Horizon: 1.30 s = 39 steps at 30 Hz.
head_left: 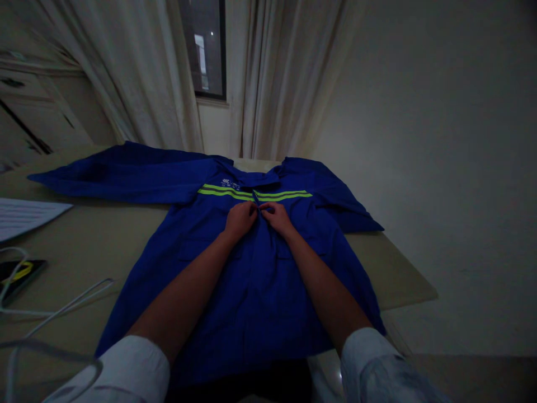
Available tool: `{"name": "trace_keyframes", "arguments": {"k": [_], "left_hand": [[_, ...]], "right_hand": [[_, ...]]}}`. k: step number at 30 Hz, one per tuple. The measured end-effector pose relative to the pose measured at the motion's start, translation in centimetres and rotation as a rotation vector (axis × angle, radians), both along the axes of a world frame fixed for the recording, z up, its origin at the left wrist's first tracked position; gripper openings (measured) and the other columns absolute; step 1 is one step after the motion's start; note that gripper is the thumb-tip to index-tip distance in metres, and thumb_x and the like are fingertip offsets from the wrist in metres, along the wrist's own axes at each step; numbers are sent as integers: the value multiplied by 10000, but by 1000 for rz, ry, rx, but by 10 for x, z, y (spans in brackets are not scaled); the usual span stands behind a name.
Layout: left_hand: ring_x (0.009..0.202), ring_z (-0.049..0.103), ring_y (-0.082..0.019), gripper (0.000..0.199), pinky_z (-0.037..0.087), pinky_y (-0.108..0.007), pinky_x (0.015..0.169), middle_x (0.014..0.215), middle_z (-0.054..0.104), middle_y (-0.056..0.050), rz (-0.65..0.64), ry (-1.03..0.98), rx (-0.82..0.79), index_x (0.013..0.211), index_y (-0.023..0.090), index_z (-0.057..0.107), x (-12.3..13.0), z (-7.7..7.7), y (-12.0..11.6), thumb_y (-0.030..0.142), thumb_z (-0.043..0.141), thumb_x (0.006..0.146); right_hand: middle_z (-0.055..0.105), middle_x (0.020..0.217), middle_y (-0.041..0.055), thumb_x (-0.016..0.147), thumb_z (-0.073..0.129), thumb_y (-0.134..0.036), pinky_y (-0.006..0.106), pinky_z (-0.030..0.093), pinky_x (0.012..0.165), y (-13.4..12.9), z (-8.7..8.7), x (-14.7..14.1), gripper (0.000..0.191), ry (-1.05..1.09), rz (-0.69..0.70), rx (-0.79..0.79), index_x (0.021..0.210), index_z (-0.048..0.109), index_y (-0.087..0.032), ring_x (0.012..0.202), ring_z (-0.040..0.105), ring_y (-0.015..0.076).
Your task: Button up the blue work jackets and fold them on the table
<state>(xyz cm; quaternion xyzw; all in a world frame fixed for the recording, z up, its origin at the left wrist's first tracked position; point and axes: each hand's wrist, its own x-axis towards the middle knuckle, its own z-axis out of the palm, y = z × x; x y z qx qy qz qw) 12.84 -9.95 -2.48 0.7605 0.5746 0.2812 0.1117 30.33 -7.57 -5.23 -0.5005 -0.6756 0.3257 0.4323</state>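
Jacket (251, 280), blue with yellow-green stripes, spread on table (403, 274), front up. Left hand (242, 218) and right hand (276, 216) both pinch its front opening at the stripes, fingertips nearly meeting. White cable (62, 308) and paper (29, 217) lie left.

Matt blue cloth jacket (251, 291), smooth-looking beige table (104, 240), and white paper (29, 215).

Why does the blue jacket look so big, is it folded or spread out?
Spread out: the blue jacket lies across the table, with sleeves out to both sides.
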Motion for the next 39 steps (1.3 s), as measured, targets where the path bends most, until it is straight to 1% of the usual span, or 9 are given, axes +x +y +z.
{"name": "trace_keyframes", "arguments": {"k": [5,9,12,16,22,26,31,36,39], "left_hand": [[1011,736,-242,185,531,-322,896,1052,797,-62,14,-1,-5,1087,221,733,0,-1,1,253,602,961],[1019,732,-235,192,531,-318,916,1058,792,-62,5,4,-10,1094,227,732,0,0,1,249,594,963],[1021,730,-232,192,529,-317,923,1052,793,-56,-5,-2,-3,1091,229,732,0,1,1,253,589,966],[1017,732,-239,189,533,-321,904,1045,795,-58,31,8,-9,1081,234,733,1,1,-1,272,592,961],[999,742,-252,196,542,-327,881,1043,797,-71,65,16,-31,1090,231,730,1,-1,-1,283,597,956],[1014,740,-249,210,542,-327,902,1061,797,-72,50,11,-40,1102,234,738,0,-1,1,275,591,957],[1008,735,-240,189,535,-323,915,1042,797,-61,2,-6,-10,1076,230,743,0,0,1,248,613,939],[997,739,-238,178,536,-315,887,1034,798,-61,20,-6,-14,1068,224,735,0,1,-1,245,609,944],[1000,740,-241,182,537,-315,876,1046,797,-63,40,7,-25,1075,228,729,0,0,0,249,599,950]], "right_hand": [[770,938,37,825,642,-175,268,562,755,0,1,-1,219,-5,9,17,996,778,-173,776,686,162],[782,960,44,832,647,-147,294,567,825,0,2,-3,227,-70,-35,22,1008,789,-173,825,705,176],[785,986,55,837,664,-140,311,565,855,-2,4,-4,220,-151,-77,55,1003,802,-180,848,713,190],[774,1007,63,844,685,-149,314,567,856,-4,6,-5,184,-208,-93,90,974,810,-186,844,711,191],[755,1043,58,842,663,-123,309,568,866,-6,6,-5,215,-172,-43,144,975,813,-200,909,705,193],[761,1053,57,837,655,-114,309,563,883,-5,6,-4,242,-177,-42,131,995,816,-204,928,705,193],[763,1036,67,831,659,-128,308,564,863,-4,6,-6,246,-211,-82,114,1010,819,-185,888,704,193],[757,1034,65,824,651,-112,310,564,865,-6,6,-7,258,-218,-82,129,1009,816,-181,871,699,189],[753,1036,62,829,648,-115,306,561,874,-6,7,-7,251,-217,-71,142,996,818,-194,896,698,191]]}}
